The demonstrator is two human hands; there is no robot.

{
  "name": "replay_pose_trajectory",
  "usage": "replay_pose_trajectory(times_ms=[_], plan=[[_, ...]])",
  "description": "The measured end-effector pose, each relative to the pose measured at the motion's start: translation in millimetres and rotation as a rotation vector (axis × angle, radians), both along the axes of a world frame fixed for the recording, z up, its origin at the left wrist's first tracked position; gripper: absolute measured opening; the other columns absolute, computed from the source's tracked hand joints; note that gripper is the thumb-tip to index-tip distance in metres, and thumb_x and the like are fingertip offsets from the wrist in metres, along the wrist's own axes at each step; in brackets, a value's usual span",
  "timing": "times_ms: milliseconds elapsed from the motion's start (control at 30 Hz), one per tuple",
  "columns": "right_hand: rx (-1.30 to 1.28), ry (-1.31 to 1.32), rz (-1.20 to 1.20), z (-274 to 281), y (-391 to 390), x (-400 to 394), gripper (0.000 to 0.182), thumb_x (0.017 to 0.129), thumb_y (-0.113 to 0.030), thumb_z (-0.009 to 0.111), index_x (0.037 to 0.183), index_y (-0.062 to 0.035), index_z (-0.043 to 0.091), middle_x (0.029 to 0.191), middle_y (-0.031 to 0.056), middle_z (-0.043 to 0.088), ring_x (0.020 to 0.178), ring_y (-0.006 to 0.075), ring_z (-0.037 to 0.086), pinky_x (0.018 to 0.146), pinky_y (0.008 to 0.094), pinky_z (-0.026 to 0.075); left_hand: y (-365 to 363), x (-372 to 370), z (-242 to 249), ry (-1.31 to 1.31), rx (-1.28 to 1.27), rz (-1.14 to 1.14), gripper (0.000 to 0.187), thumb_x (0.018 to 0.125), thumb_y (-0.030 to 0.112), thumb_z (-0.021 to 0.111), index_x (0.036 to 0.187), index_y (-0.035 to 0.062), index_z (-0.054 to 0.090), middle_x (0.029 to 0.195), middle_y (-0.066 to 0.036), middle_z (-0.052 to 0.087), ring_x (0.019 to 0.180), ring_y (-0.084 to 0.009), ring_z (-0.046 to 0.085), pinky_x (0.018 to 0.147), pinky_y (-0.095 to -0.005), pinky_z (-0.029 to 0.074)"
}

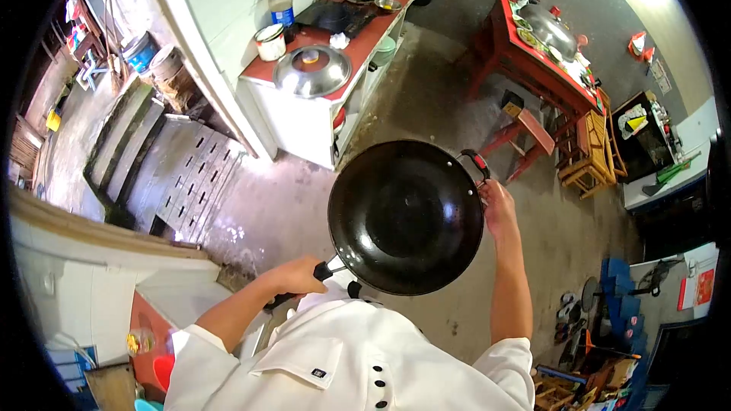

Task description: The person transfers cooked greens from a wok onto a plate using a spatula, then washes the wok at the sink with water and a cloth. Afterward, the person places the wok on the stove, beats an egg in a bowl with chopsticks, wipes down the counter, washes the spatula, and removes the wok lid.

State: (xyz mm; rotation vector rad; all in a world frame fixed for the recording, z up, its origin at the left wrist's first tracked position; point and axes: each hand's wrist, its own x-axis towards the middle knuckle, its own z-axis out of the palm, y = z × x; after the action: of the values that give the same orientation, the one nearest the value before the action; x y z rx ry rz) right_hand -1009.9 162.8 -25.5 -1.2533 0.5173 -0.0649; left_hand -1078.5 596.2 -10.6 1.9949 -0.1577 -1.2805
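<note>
The wok was held in the air above the floor, in front of the white shirt — best kept level, its weight shared between both sides. The long handle was wrapped by the left hand; the loop handle was gripped near its lower end by the curled right hand.

Dressed in a white, short-sleeved cloth shirt. Fastened with round black buttons; bears a flapped chest pocket with a small dark rectangular label.
</note>
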Motion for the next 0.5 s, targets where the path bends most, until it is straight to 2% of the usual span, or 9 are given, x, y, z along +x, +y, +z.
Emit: replay_pose_trajectory(times_ms=[67, 100, 233, 300, 367, 500], plan=[[0.025, -0.02, 0.013, -5, -10, 63, 0.021, 0.092, -0.02, 0.056, 0.103, -0.0026, 0.06, 0.093, 0.0049, 0.063, 0.087, 0.016, 0.057, 0.073, 0.0317, 0.047, -6, 59, -13, -0.034, -0.056, -0.028, 0.019, 0.073, 0.017, 0.067, 0.08, 0.0033, 0.056, 0.048, -0.005, 0.05, 0.039, -0.0154, 0.05, 0.04, -0.0315, 0.037], [-0.009, -0.064, 0.052, -32, -30, 100, 0.023, 0.093, -0.022, 0.055, 0.104, -0.002, 0.061, 0.094, 0.0059, 0.064, 0.089, 0.0169, 0.057, 0.074, 0.0328, 0.047, -10, 84, -6, 0.007, -0.02, 0.025, 0.02, 0.073, 0.017, 0.067, 0.081, 0.0035, 0.055, 0.047, -0.005, 0.05, 0.039, -0.0152, 0.049, 0.04, -0.0313, 0.037], [0.066, -0.034, 0.039, -2, -19, 219, 0.023, 0.093, -0.022, 0.055, 0.103, -0.002, 0.061, 0.094, 0.0055, 0.063, 0.089, 0.0158, 0.057, 0.073, 0.0314, 0.047, -17, 183, 2, 0.055, 0.012, 0.068, 0.022, 0.073, 0.015, 0.068, 0.084, 0.0032, 0.053, 0.05, -0.006, 0.05, 0.04, -0.0143, 0.048, 0.039, -0.0312, 0.036], [0.044, -0.048, 0.125, 7, -17, 277, 0.023, 0.093, -0.019, 0.055, 0.103, -0.0001, 0.062, 0.097, 0.0065, 0.066, 0.089, 0.0163, 0.058, 0.082, 0.03, 0.045, -23, 231, 5, 0.064, 0.016, 0.102, 0.022, 0.073, 0.015, 0.068, 0.084, 0.0027, 0.053, 0.052, -0.006, 0.05, 0.04, -0.0142, 0.048, 0.039, -0.0312, 0.036], [0.068, -0.061, 0.177, 2, -20, 345, 0.022, 0.093, -0.019, 0.055, 0.104, -0.001, 0.061, 0.098, 0.0064, 0.065, 0.089, 0.0159, 0.058, 0.082, 0.0295, 0.045, -29, 277, 7, 0.04, 0.016, 0.212, 0.023, 0.071, 0.019, 0.068, 0.082, 0.0021, 0.057, 0.055, -0.006, 0.054, 0.045, -0.0148, 0.052, 0.042, -0.0302, 0.039], [0.047, -0.032, 0.342, 16, -8, 476, 0.02, 0.094, -0.02, 0.055, 0.104, -0.0037, 0.061, 0.098, 0.0053, 0.065, 0.088, 0.0147, 0.058, 0.08, 0.0279, 0.046, -44, 362, 5, -0.019, 0.049, 0.296, 0.022, 0.071, 0.015, 0.069, 0.081, 0.0019, 0.056, 0.055, -0.005, 0.053, 0.044, -0.0143, 0.051, 0.041, -0.0293, 0.04]])
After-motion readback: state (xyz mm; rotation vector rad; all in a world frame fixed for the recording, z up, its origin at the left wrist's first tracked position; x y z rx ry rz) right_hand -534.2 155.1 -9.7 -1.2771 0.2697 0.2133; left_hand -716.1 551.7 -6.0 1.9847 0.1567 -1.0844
